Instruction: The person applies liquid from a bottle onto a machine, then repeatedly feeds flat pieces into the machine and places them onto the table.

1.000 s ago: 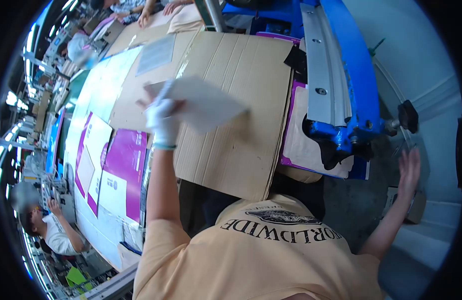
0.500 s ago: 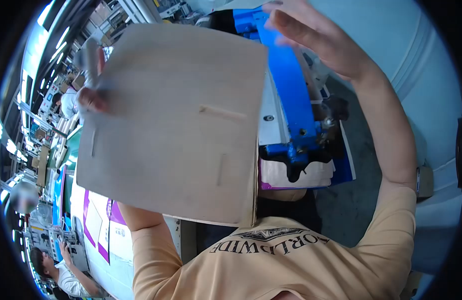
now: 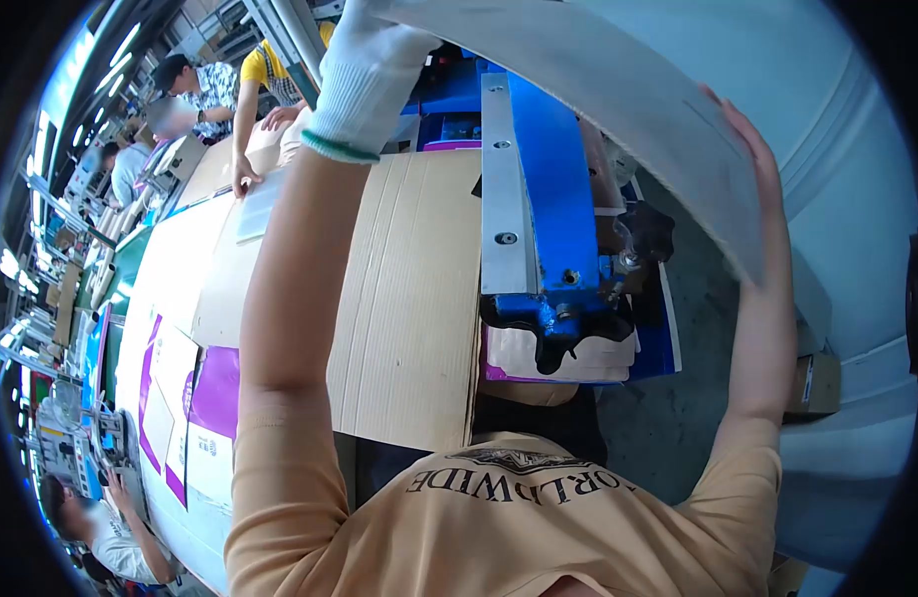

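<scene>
My left hand (image 3: pixel 374 75), in a white knitted glove with a green cuff, grips the near-left end of a thin greyish board (image 3: pixel 618 90). Its fingertips are partly cut off by the top of the view. My bare right hand (image 3: pixel 745 129) holds the board's right edge, mostly hidden behind it. The board is raised and slanted above a blue metal machine part (image 3: pixel 549 169). Below my left forearm, a large corrugated cardboard sheet (image 3: pixel 409 308) lies on the worktable.
Black star-shaped knobs (image 3: pixel 558 338) stick out at the machine's near end. Sheets with purple print (image 3: pixel 216 388) lie on the table at left. A co-worker's hand (image 3: pixel 245 177) touches a clear, shiny sheet (image 3: pixel 265 209). A carton (image 3: pixel 815 386) stands at right.
The board has swung from in front of me up and to the right, uncovering the cardboard sheet and my gloved left hand. My right hand went from free to holding the board's edge.
</scene>
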`<state>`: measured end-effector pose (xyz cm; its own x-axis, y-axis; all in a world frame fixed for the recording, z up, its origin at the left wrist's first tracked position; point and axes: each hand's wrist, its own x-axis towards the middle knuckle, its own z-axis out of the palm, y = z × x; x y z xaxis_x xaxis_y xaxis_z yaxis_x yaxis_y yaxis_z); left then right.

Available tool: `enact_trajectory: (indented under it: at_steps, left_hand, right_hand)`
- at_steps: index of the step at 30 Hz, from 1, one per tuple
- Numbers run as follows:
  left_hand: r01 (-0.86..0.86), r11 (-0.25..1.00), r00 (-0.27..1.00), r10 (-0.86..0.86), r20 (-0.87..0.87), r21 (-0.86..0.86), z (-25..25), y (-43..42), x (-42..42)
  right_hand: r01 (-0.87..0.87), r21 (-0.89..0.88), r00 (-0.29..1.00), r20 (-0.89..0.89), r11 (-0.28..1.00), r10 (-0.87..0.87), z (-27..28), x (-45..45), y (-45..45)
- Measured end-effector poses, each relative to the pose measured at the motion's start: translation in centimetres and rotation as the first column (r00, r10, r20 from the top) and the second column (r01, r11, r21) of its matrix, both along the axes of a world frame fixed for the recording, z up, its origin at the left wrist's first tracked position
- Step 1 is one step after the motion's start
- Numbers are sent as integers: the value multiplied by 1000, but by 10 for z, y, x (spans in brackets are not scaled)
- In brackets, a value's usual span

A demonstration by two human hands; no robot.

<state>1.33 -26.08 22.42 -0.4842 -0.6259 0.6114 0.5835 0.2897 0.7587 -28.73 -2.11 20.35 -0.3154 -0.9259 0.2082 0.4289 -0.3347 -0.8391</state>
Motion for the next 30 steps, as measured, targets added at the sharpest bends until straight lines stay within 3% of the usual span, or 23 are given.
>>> enact_trajectory:
  at_steps: [1, 2, 3, 5, 7, 8, 10, 14, 18, 19, 22, 26, 29, 30]
  left_hand:
    - [-205, 960, 972, 222, 75, -191, 4, 29, -14]
    - [-372, 844, 891, 442, 107, -387, 9, 48, -23]
    - [-378, 906, 919, 393, 43, -190, -9, 37, -20]
    - [-279, 904, 892, 369, 262, -324, -52, 14, 8]
    - [-307, 950, 833, 293, 469, -48, -68, 30, 13]
    - [-394, 876, 816, 194, 544, 279, -71, 47, 7]
    - [-393, 840, 817, 132, 562, 374, -102, 53, 9]
    - [-330, 827, 841, 39, 540, 455, -130, 76, 4]
    - [-318, 802, 849, 3, 528, 506, -130, 85, -5]
    - [-310, 796, 852, -10, 524, 520, -130, 84, -7]
    - [-190, 743, 893, -142, 428, 642, -141, 71, -8]
    - [-90, 634, 906, -269, 328, 768, -138, 65, -9]
    - [-24, 478, 963, -226, 150, 878, -119, 77, -11]
    - [-44, 491, 957, -229, 177, 870, -114, 80, -10]
  right_hand:
    - [131, 25, 991, 20, 991, -131, -2, -9, 10]
    - [265, 21, 961, 79, 964, -266, -8, -18, 18]
    - [394, 27, 908, 141, 919, -394, -18, -30, 26]
    - [457, 31, 870, 189, 889, -455, -47, -67, 41]
    - [514, 74, 834, 192, 855, -518, -66, -74, 52]
    - [543, 96, 812, 194, 834, -551, -74, -75, 55]
    - [554, 78, 819, 133, 829, -559, -89, -67, 56]
    - [513, 59, 857, 11, 856, -514, -88, -20, 48]
    - [354, 107, 933, -106, 929, -343, -91, 5, 42]
    - [337, 235, 934, -208, 912, -292, -96, 3, 44]
    - [611, 260, 644, -713, 748, -278, -78, 28, 44]
    - [685, 148, 533, -770, 713, -352, -78, 13, 48]
    - [734, 131, 528, -727, 666, -439, -69, 12, 59]
    - [753, 134, 522, -717, 644, -462, -67, 12, 63]
